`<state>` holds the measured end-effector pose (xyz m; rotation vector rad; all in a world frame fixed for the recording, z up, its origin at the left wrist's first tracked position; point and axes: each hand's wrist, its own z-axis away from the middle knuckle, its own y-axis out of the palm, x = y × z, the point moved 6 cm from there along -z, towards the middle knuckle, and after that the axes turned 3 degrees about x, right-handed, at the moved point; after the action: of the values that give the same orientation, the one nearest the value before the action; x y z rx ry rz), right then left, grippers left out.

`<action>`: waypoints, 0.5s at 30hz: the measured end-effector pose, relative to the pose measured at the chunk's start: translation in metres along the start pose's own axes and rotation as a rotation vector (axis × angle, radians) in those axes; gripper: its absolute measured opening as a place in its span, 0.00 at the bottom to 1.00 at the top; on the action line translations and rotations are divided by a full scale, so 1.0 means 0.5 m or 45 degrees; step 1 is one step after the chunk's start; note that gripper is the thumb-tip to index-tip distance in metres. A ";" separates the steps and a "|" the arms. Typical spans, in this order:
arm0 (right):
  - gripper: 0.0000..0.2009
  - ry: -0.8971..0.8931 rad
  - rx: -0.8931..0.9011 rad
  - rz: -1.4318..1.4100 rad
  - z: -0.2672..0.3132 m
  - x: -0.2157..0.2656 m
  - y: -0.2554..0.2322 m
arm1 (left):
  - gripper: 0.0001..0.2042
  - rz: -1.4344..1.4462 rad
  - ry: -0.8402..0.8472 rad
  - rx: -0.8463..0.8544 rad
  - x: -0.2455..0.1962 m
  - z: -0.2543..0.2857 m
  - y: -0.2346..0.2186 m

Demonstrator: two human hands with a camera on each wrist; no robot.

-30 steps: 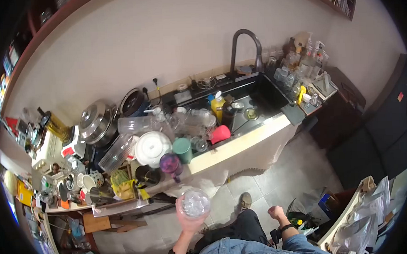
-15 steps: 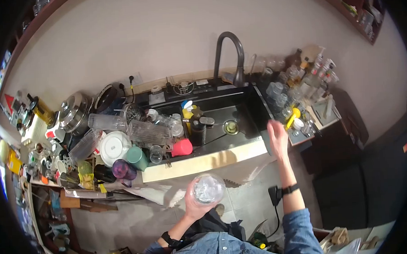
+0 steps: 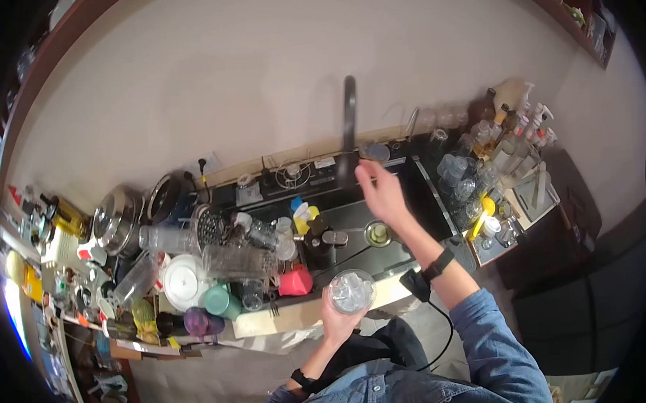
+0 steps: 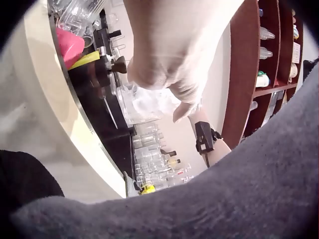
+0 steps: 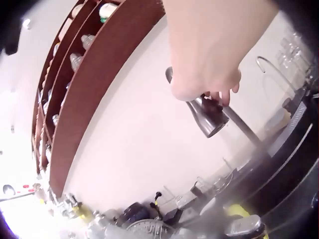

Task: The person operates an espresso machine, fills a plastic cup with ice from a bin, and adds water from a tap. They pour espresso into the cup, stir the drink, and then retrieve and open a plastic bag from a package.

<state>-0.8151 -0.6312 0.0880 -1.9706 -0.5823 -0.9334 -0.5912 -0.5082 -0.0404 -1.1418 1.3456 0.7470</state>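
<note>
My left hand (image 3: 337, 325) holds a clear cup (image 3: 353, 290) filled with what look like ice cubes, over the counter's front edge. Seen from the left wrist, the fingers wrap the cup (image 4: 147, 104) from above in that view. Up at the dark faucet (image 3: 349, 114), my right hand (image 3: 384, 195) grips the spout's end above the sink (image 3: 417, 219). The right wrist view shows the spray head (image 5: 209, 119) sticking out below the hand, with some fingertips (image 5: 226, 97) curled behind it.
Left of the basin, the counter is crowded with clear plastic containers (image 3: 239, 263), a white plate (image 3: 184, 282), a green cup (image 3: 221, 302) and a pink cup (image 3: 295, 280). A black bottle (image 3: 321, 241) stands in the sink. Glasses and bottles (image 3: 504, 139) fill the right side.
My right hand has risen from beside the body to the faucet. The spout, earlier angled to the right, now points towards me. The cup in my left hand has come nearer the sink.
</note>
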 end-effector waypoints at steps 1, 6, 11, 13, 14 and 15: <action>0.21 -0.090 -0.006 -0.023 -0.001 0.002 0.006 | 0.40 -0.002 0.000 0.010 0.006 -0.024 0.013; 0.16 -0.089 -0.017 0.168 -0.049 -0.152 -0.072 | 0.39 -0.035 0.022 0.032 0.028 -0.144 0.102; 0.21 0.427 0.250 0.512 -0.059 -0.476 -0.167 | 0.40 -0.030 0.015 -0.001 0.023 -0.276 0.203; 0.22 0.470 0.316 0.619 -0.065 -0.530 -0.187 | 0.40 -0.033 0.012 -0.013 0.031 -0.332 0.250; 0.22 0.443 0.282 0.628 -0.073 -0.552 -0.190 | 0.41 -0.036 0.033 -0.026 0.031 -0.358 0.274; 0.22 0.416 0.250 0.637 -0.078 -0.580 -0.187 | 0.41 -0.040 0.051 -0.039 0.031 -0.381 0.296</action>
<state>-1.0722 -0.6293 -0.0802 -1.6290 0.0117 -0.8171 -0.7929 -0.6402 -0.0585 -1.2053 1.3505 0.7272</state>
